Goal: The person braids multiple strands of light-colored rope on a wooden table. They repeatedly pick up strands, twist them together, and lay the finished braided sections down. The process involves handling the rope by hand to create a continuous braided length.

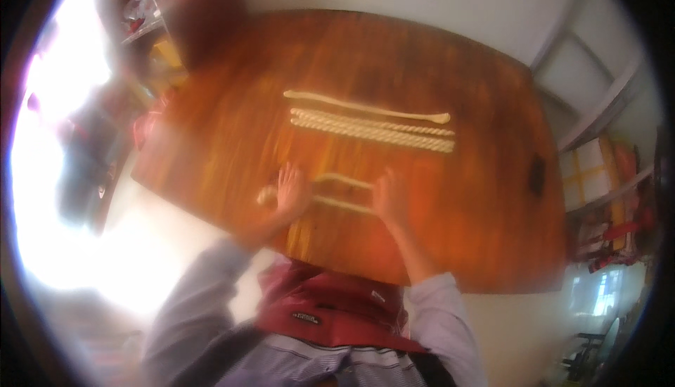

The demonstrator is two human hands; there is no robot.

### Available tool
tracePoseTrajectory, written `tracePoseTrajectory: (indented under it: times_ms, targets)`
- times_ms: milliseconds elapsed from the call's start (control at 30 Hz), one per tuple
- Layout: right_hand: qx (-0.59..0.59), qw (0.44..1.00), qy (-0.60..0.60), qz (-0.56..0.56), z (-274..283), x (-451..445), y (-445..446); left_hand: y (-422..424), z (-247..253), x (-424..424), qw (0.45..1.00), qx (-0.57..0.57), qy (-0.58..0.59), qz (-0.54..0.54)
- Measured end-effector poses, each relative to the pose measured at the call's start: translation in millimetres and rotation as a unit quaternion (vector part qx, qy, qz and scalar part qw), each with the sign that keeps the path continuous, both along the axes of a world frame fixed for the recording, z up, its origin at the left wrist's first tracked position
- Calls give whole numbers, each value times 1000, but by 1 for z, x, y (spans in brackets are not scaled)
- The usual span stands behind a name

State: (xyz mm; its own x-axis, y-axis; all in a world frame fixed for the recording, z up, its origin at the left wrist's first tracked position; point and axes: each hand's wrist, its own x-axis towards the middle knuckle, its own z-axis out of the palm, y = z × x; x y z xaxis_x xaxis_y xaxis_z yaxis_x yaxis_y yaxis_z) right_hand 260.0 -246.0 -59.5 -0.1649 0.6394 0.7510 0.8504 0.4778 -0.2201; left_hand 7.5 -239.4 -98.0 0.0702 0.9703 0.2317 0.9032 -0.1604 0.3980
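Observation:
My left hand (293,189) lies over the left part of a pale twisted cord (345,206) on the wooden table, its fingers pointing away from me. A knobbed or looped end of the cord shows just left of that hand. At the cord's right part is my right hand (389,194), blurred; whether its fingers grip the cord is not clear. Two strands run between the hands, one above the other. Farther off, several twisted cord lengths (372,131) lie side by side, and beyond them a smoother pale strip (366,107) lies roughly parallel.
The brown wooden tabletop (490,202) has curved edges in this view. A dark object (537,175) lies near its right edge. Shelving with boxes (585,170) stands at the right. Red and yellow items sit beyond the left edge, beside a bright area.

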Motion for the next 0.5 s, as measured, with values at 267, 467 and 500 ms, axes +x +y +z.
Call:
tracePoseTrajectory:
  times_ms: [267,467,500]
  targets:
    - [-215,970,38,112,-38,29,-41,-78,13,-8,984,-98,-5,-152]
    - [-228,969,-99,-11,39,-4,-4,5,14,24,985,25,164,-44]
    - [-283,957,-64,25,38,-1,-17,-10,13,19,982,23,154,-110]
